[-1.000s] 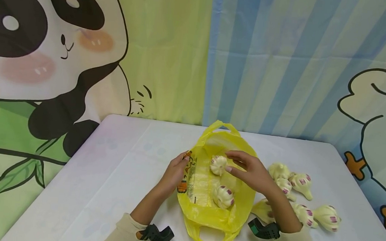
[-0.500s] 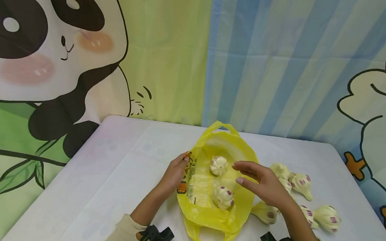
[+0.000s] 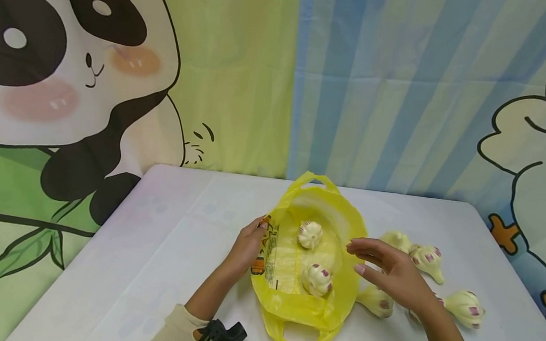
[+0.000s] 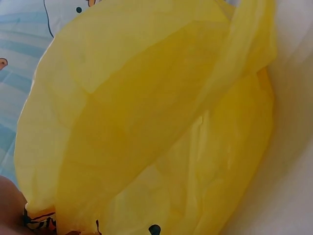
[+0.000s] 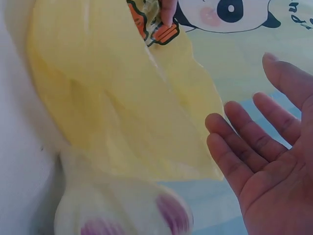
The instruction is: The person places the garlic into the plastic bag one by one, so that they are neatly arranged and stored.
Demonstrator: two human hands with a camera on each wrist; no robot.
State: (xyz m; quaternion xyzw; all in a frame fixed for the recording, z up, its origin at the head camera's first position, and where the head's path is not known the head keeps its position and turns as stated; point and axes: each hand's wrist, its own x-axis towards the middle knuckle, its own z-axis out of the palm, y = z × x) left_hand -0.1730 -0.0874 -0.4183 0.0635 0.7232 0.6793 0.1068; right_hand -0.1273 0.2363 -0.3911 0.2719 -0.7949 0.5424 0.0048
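Note:
A yellow plastic bag point(image 3: 293, 293) lies open on the white table point(image 3: 153, 257); two garlic bulbs, one point(image 3: 309, 234) farther and one point(image 3: 316, 279) nearer, lie inside it. My left hand point(image 3: 249, 243) pinches the bag's left rim and holds it open; the bag point(image 4: 146, 122) fills the left wrist view. My right hand point(image 3: 389, 271) hovers empty just right of the bag, fingers straight, its palm point(image 5: 274, 186) showing in the right wrist view beside the bag point(image 5: 117, 98). A bulb point(image 3: 378, 300) lies under that hand, and close up a bulb point(image 5: 122, 210) shows below the bag.
Several more garlic bulbs lie on the table right of the bag, among them one point(image 3: 426, 258) farther back and one point(image 3: 467, 307) near the right edge. A cartoon panda-and-stripes backdrop point(image 3: 279, 76) stands behind the table.
My right hand has let go of the farther bulb inside the bag and drawn back to the right, out of the bag. The left hand has stayed put.

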